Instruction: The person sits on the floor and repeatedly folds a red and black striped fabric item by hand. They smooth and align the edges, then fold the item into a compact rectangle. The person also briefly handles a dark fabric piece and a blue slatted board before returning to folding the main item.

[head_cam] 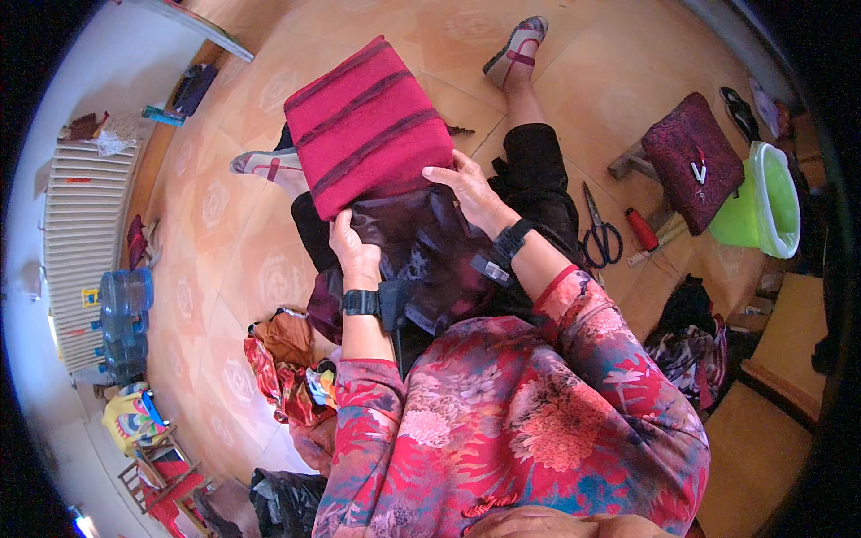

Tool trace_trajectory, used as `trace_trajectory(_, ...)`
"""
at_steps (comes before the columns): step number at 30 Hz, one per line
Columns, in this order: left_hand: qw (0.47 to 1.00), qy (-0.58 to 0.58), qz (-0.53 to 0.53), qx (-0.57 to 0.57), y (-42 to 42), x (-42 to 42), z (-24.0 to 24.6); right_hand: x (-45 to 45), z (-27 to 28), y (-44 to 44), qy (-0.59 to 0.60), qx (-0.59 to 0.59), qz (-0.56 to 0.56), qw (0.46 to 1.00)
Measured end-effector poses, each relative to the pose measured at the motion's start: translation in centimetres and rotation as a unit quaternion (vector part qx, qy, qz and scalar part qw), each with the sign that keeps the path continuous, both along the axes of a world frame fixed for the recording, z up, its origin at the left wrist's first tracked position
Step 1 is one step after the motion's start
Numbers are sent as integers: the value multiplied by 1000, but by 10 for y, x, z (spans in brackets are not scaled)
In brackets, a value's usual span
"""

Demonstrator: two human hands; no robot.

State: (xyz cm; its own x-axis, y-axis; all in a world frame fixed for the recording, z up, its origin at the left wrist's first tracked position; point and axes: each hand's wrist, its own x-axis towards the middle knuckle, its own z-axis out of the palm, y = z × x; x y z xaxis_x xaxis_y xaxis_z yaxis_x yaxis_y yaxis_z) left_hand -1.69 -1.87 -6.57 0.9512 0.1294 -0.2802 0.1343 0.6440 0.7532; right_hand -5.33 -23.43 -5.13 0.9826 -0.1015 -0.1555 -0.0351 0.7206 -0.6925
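Observation:
A red square cushion (370,124) with dark stripes is held out above my knees. My left hand (353,245) grips its near left corner, thumb on top. At the near right corner, my right hand (471,191) pinches the edge between thumb and fingers. The fingers of both hands are partly hidden under the cushion. Dark shiny cloth (417,235) lies over my lap, just below the cushion's near edge; whether it is joined to the cushion I cannot tell.
To the right lie black-handled scissors (603,235), a red thread spool (642,229) and a cushioned stool (693,161) beside a green bin (767,202). Fabric scraps (286,363) are heaped at left. Water bottles (126,323) stand by the radiator (87,249).

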Motion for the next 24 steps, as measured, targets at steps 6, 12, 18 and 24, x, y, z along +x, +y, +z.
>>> trace_trajectory(6, 990, 56, -77, -101, -7, 7, 3, 17, 5, -1, 67, -15, 1, 998)
trace_trajectory(12, 990, -23, 18, 138, -17, 8, 1, 23, -13, -11, 55, -169, 28, 984)
trace_trajectory(18, 991, -15, 20, 134, -24, 7, 8, 31, -28, -14, 14, -268, 34, 963)
trace_trajectory(24, 994, -10, -7, 109, -21, 13, 8, 37, -35, -21, 32, -391, 52, 918)
